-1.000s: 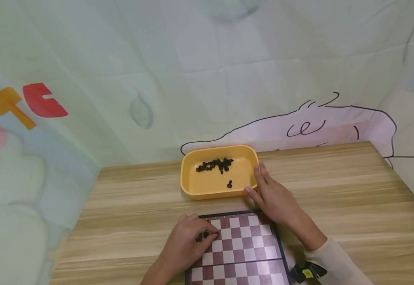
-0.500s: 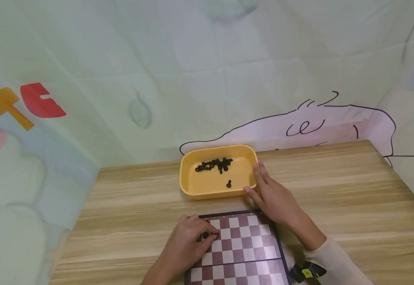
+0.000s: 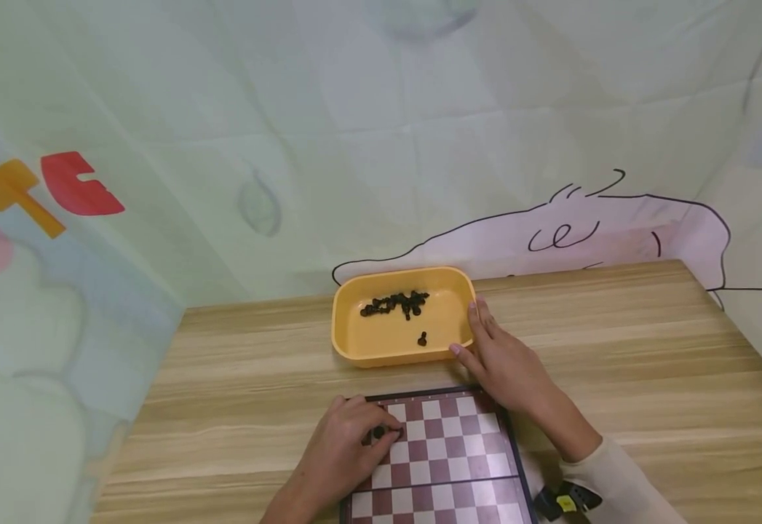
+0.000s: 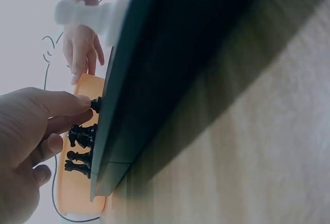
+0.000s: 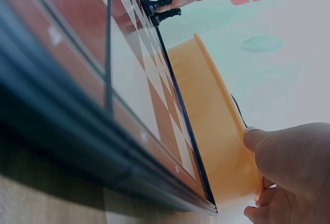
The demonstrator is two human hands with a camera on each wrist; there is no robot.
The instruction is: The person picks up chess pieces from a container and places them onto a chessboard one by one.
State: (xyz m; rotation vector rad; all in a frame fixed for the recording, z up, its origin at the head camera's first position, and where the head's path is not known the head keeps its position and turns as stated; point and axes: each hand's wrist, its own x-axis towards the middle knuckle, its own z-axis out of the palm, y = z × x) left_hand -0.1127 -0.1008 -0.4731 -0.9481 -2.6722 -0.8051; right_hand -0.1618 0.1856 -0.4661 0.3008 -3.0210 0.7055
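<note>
Evidently the chessboard (image 3: pixel 445 451) is stiff and flat, best lifted by its edges. At its 12 o'clock sits the yellow tray (image 3: pixel 381 340), probably light plastic, long axis roughly 9 to 3; the right hand (image 3: pixel 512 372) grips its 4 o'clock corner, thumb and fingers at the rim. The left hand (image 3: pixel 341 453) pinches a small black chess piece (image 4: pixel 96 104) towards the board's 11 o'clock corner: upright, head up, likely featherlight and slick, best taken near the top.
</note>
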